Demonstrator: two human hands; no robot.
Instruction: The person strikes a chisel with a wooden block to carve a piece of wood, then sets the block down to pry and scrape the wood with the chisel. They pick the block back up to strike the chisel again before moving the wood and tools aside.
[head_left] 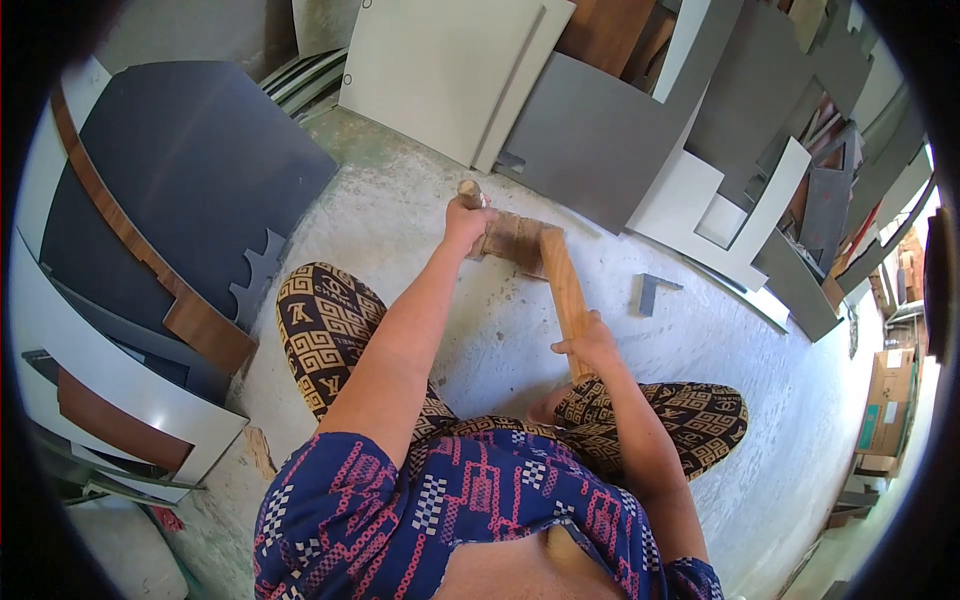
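Observation:
My left hand (468, 222) is closed round a short wooden handle (469, 189) whose rounded end points up. Just right of it a brown, rough wooden block (515, 242) lies on the floor; whether handle and block belong together I cannot tell. A long pale wooden piece (566, 285) rests with its far end at the block's right side. Its near end, close to my right knee, is gripped by my right hand (591, 345), thumb across the top.
Grey and white boards (600, 130) lean along the far wall. Dark panels (190, 170) stand at the left. A small grey L-shaped piece (648, 296) lies on the floor (780, 420) at right. A cardboard box (885, 400) stands at the far right.

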